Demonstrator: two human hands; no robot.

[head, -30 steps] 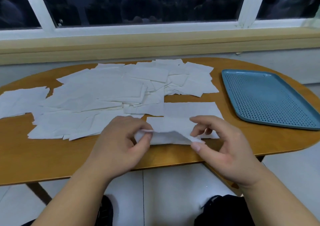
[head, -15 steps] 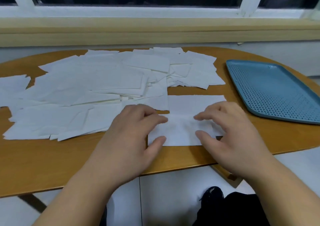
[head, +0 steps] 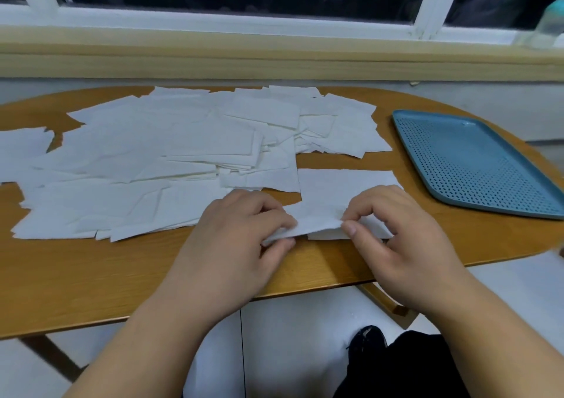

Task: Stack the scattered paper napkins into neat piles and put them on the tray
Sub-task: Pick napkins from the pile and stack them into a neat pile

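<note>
The oval wooden worktop point(head: 91, 275) carries a wide sprawl of loose white paper napkins point(head: 152, 159), overlapping from its left edge to the middle and back toward the far edge. A blue perforated plastic tray point(head: 476, 165) lies at the right end, apart from the paper. Close to the near edge, between sprawl and tray, the left hand point(head: 232, 245) and right hand point(head: 406, 245) each have their fingers curled, thumb and forefinger pinching the front edge of a single white napkin point(head: 317, 211), which is raised off the paper beneath.
</note>
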